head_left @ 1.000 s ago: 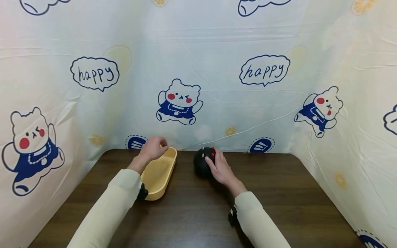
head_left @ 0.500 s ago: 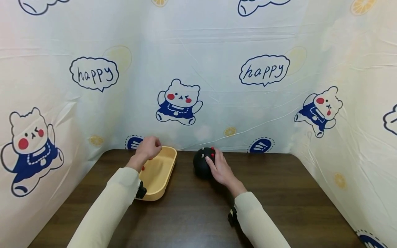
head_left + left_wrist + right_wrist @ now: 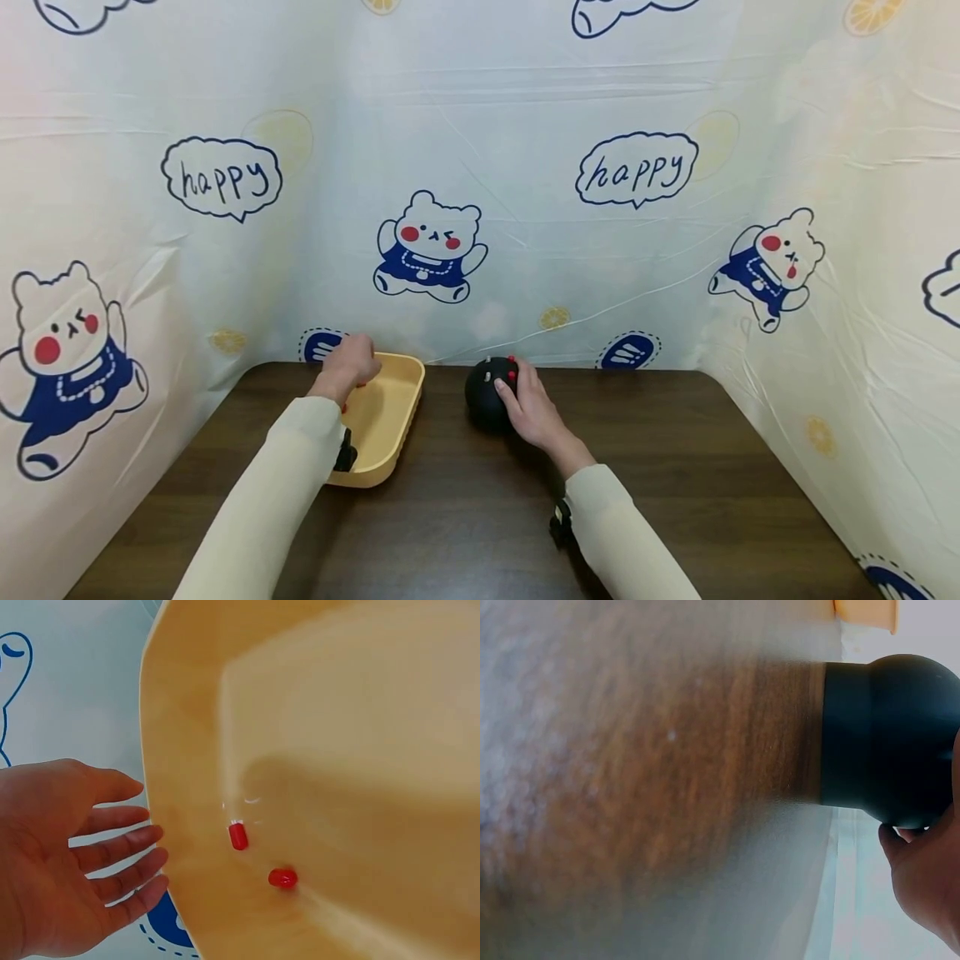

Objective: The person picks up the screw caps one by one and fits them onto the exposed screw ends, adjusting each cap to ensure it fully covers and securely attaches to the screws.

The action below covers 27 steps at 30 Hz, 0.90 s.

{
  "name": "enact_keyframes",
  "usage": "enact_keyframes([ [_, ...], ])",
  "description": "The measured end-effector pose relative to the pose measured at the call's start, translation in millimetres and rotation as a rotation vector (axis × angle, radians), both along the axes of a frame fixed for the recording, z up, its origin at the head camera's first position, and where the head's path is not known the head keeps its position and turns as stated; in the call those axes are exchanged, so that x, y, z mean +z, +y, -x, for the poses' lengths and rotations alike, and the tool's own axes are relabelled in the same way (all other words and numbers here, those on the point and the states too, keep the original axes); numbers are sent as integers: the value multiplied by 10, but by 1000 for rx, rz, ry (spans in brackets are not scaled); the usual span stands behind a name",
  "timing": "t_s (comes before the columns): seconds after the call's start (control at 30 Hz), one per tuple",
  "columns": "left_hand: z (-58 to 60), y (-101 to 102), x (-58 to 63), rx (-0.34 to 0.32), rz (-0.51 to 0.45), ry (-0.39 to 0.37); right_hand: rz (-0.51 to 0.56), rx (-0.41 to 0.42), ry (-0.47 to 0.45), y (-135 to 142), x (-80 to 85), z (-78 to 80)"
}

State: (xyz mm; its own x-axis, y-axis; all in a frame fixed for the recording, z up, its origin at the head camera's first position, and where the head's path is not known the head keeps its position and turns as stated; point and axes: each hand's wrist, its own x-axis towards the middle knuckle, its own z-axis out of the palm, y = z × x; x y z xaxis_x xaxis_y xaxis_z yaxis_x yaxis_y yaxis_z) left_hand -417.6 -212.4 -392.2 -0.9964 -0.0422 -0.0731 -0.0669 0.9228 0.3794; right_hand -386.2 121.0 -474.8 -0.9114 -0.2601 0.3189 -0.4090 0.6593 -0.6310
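My left hand (image 3: 347,367) hovers over the left side of a yellow oblong tray (image 3: 392,408), its fingers loosely spread with nothing between them in the left wrist view. Two small red pegs lie inside the tray, one red peg (image 3: 238,835) with a white end and another red peg (image 3: 283,878) nearer its corner. Right of the tray stands a black ball (image 3: 487,408) on a short round base, with small red and white pegs on its top. My right hand (image 3: 542,421) grips the ball's right side, thumb on the front; the other fingertips are partly hidden behind it.
Everything stands on a dark brown wooden table (image 3: 450,533), near its back edge. A pale curtain (image 3: 517,250) with printed bears hangs behind and on both sides. Tabletop lies between tray and ball.
My left hand has moved left across the tray, and its pinched fingers have loosened. Red pegs in the tray have come into sight. My right hand stays on the ball.
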Motion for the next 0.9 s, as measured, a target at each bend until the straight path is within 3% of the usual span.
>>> enact_keyframes([
  [0.3,-8,-21,-100,-19,11,-82,11,4,14,-2,-14,-3],
  [0.6,113,-64,-277,-53,50,-162,8,-3,3,-6,-13,-5],
  [0.9,88,-18,-230,-81,85,-146,19,1,-8,13,-3,-1],
])
